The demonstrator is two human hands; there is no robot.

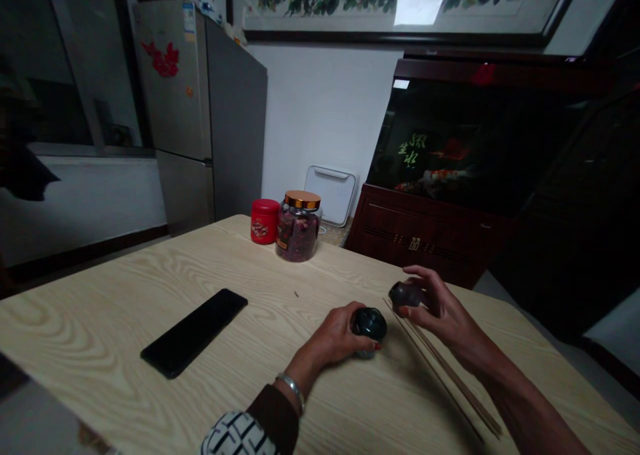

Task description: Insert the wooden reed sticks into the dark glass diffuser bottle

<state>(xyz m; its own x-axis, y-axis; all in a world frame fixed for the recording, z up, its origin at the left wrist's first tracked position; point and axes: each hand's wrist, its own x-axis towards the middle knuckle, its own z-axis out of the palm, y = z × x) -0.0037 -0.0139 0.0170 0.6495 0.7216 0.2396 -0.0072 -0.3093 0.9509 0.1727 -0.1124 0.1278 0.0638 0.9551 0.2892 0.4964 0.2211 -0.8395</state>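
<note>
My left hand (340,335), with a silver bangle at the wrist, is wrapped round a small dark green glossy pot (370,323) standing on the table. To its right, my right hand (433,301) grips a small dark brown rounded piece (404,295) between thumb and fingers, a little above the tabletop. Whether that piece is a lid or a tiny cup is unclear. Several long thin sticks (450,375) lie slantwise under my right hand and forearm, their far ends close to the brown piece.
On the pale wood-grain table (115,288) lies a black phone (195,331) at the left. A red canister (265,221) and a copper-lidded jar (299,231) of dried purplish contents stand near the far edge. Beyond are a fridge (175,108) and a fish tank (450,141).
</note>
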